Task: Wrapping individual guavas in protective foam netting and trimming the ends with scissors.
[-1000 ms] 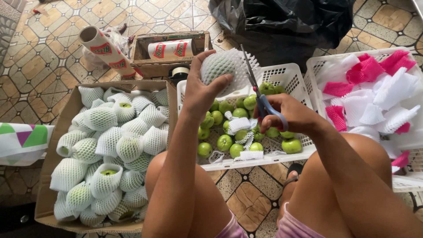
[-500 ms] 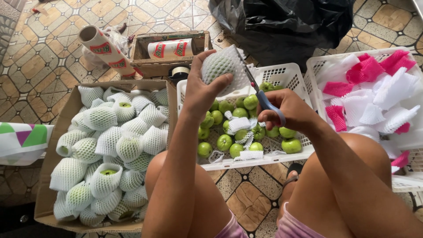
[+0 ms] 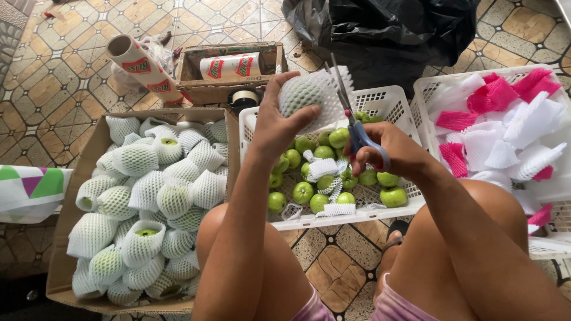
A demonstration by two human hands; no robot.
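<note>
Our left hand (image 3: 279,122) is clamped round a green fruit (image 3: 304,95) already sleeved in white foam net, lifted above the white crate (image 3: 389,101) so the loose net end sticks out to the right where the blades can get at it. Our right hand (image 3: 392,156) is closed through the blue handles of the scissors (image 3: 351,113) — blades point up and away, lying right along the net's edge, seemingly for trimming the spare foam. Whether the blades are apart or shut, we cannot tell.

The crate sits on the tiled floor (image 3: 71,71) between our knees, so bare fruit stays in easy reach; white foam offcuts (image 3: 324,169) lie on top of the green fruit in it. The cardboard box (image 3: 65,261) on the left holds the netted fruit, packed tight, just beside the left arm for drop-off. On the right, a second crate (image 3: 428,89) holds loose white and pink foam nets — supply on the scissor side. Behind, a small box (image 3: 196,89) with a paper roll, a tape roll (image 3: 245,98), and a black bag (image 3: 386,30).
</note>
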